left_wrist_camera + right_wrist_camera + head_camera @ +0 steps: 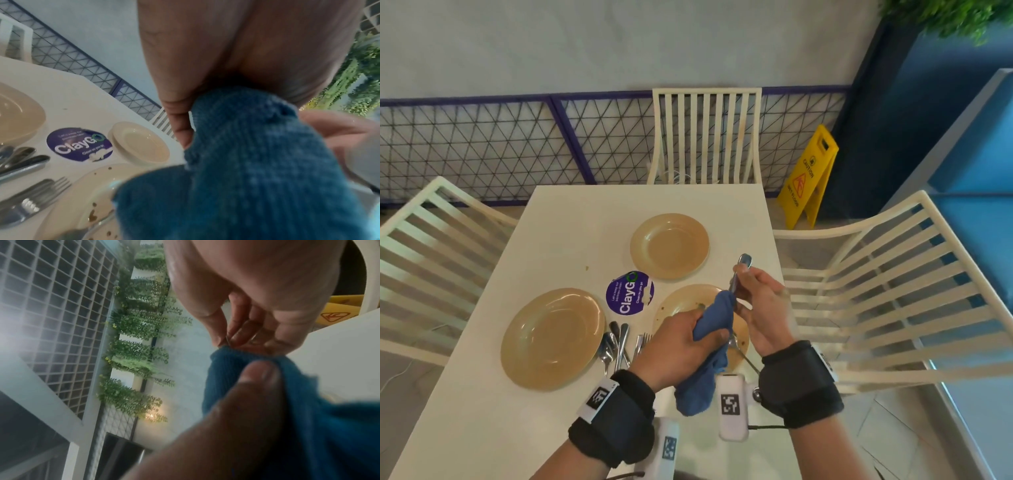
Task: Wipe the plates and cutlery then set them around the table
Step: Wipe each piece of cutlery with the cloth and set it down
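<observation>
Over a dirty tan plate (678, 305) with brown specks, my left hand (685, 337) grips a blue cloth (717, 313) wrapped round a metal piece of cutlery (743, 262). My right hand (756, 301) pinches that piece by its upper shaft; the rounded end pokes out above my fingers. Which kind of cutlery it is stays hidden by the cloth. In the left wrist view the cloth (246, 162) fills the middle under my left hand (226, 48). The right wrist view shows my right hand's fingers (242, 324) meeting the cloth (308, 418). Two clean-looking plates (669, 245) (553, 337) lie on the white table (571, 212).
Spoons, forks and knives (619, 342) lie loose between the left plate and the dirty plate. A purple round sticker (630, 293) marks the table's middle. White slatted chairs (707, 133) stand at the far, left and right sides. A yellow wet-floor sign (808, 178) stands at the right.
</observation>
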Demonstrator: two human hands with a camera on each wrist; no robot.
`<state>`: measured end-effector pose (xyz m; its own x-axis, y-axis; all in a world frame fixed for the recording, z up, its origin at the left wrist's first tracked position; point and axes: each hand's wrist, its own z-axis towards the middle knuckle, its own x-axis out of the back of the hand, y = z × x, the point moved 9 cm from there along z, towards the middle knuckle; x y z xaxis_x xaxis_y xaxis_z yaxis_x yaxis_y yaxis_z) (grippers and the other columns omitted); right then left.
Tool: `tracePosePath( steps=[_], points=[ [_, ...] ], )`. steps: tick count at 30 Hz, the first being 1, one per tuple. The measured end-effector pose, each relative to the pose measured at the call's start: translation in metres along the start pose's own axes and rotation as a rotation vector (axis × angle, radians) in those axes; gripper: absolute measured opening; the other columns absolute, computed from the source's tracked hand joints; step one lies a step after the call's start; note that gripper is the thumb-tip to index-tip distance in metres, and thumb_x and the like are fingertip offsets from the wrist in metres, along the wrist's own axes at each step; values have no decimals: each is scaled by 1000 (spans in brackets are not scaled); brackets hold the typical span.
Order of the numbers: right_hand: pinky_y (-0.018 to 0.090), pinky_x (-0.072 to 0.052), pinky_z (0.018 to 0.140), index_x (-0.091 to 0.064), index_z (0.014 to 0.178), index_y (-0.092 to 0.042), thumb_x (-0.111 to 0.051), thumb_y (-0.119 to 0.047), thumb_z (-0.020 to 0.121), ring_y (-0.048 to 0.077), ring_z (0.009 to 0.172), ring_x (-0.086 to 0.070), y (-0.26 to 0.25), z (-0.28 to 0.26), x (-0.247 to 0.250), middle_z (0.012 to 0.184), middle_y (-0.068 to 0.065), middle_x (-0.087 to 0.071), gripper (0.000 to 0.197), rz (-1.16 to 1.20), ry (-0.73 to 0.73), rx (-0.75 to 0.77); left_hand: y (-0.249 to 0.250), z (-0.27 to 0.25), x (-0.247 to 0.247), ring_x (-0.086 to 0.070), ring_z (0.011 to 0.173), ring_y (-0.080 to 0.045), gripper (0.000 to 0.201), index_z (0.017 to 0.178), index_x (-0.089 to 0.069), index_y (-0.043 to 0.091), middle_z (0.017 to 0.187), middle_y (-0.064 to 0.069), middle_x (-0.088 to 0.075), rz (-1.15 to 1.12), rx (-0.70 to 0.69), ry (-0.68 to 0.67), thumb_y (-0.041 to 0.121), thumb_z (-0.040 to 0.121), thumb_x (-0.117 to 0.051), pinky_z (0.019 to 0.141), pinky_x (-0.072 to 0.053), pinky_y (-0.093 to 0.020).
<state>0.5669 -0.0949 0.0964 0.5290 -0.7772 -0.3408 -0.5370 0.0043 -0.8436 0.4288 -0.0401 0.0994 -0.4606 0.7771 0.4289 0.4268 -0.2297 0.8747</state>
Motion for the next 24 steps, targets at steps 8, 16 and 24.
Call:
tracePosePath(
  steps=[8,16,24],
  points=[
    [29,-51,65,-67,83,-13,-62,-17,97,14,70,-58,-17,16,23,74,3,-60,15,3,78,53,-3,-9,-9,-58,65,-3,19,83,-63,21,77,-1,-70,53,2,-44,35,95,-65,63,-45,-19],
    [30,-53,67,-66,86,-11,-60,-14,97,15,71,-58,-21,27,30,75,4,-61,13,1,109,63,-5,-8,-7,-56,62,1,17,80,-61,24,68,12,-62,30,12,-73,32,94,-67,62,-44,-16],
    [31,-54,65,-66,80,-12,-64,-15,96,17,69,-60,16,21,15,72,4,-62,17,-26,44,-19,-7,-2,9,-64,72,-19,19,85,-65,18,78,-3,-69,72,42,-36,34,95,-66,71,-50,-35]
  ],
)
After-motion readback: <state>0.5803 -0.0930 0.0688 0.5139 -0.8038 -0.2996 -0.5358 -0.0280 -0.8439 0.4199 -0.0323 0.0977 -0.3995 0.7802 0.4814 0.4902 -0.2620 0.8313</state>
